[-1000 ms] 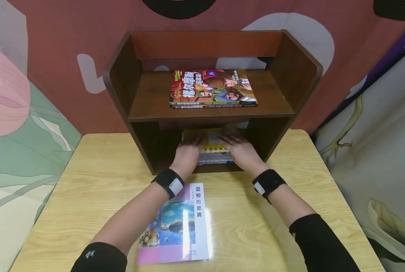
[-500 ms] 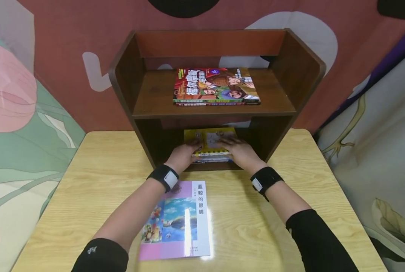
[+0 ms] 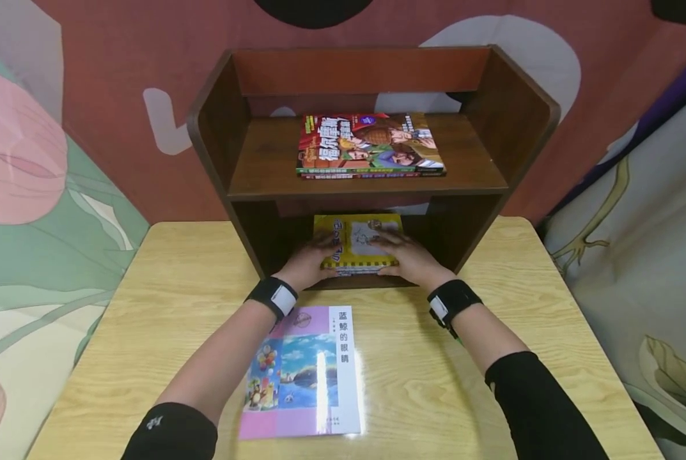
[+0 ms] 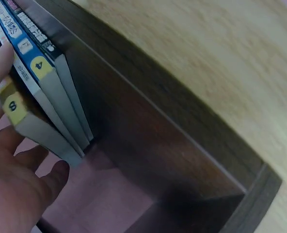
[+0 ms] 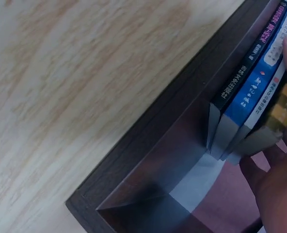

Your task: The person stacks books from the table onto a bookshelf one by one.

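Observation:
A yellow book (image 3: 354,243) lies on top of a stack of books in the lower compartment of the brown bookshelf (image 3: 366,191). My left hand (image 3: 307,262) grips the yellow book at its left end, fingers over the cover and thumb in front at the spines. At the opposite end my right hand (image 3: 414,260) holds it the same way. Beneath it, a blue book (image 5: 252,92) and a black-spined book (image 5: 243,73) show in the right wrist view, with a thin white spine between the blue and yellow ones. A dark gap shows under the yellow book's spine.
Red-covered comic books (image 3: 371,145) lie stacked on the upper shelf. A pink and white book (image 3: 302,374) with a sea picture lies on the wooden table (image 3: 423,377) in front, near my left forearm. The shelf's side panels flank both hands.
The yellow book has come forward, so more of its cover shows and its front edge sits closer over the spines below. Both hands have drawn back slightly, thumbs now at the front.

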{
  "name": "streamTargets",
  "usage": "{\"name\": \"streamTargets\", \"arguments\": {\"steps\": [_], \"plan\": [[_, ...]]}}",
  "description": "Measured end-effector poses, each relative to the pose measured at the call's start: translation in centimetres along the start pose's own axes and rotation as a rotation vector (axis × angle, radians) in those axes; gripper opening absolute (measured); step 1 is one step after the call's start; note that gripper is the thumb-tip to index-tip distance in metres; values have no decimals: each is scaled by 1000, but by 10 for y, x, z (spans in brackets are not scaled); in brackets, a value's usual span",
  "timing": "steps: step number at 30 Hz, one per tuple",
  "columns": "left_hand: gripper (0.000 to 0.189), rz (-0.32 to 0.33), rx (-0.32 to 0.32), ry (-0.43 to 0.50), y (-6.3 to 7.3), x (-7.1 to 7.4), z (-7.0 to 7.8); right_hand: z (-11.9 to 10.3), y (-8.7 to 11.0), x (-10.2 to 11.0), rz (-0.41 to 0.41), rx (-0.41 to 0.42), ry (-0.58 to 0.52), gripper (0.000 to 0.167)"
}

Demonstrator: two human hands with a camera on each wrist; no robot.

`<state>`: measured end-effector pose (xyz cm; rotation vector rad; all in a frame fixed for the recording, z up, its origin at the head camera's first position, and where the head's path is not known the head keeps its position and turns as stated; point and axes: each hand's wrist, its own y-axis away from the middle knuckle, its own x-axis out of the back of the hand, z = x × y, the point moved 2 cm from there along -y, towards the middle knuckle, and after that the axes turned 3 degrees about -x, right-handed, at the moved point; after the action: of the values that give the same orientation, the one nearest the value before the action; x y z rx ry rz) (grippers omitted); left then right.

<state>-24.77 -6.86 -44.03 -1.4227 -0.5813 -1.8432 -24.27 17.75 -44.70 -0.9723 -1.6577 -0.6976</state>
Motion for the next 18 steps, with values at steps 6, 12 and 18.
{"name": "streamTargets", "arguments": {"steps": [6, 12, 18], "plan": [[48, 60, -33, 79, 29, 5, 20, -29, 19, -6, 174, 81, 96, 56], [51, -140, -55, 171, 83, -2, 36, -109, 71, -24, 323, 372, 82, 25], [77, -201, 63, 85, 105, -6, 35, -179, 104, -46, 43, 497, 111, 37]]}}
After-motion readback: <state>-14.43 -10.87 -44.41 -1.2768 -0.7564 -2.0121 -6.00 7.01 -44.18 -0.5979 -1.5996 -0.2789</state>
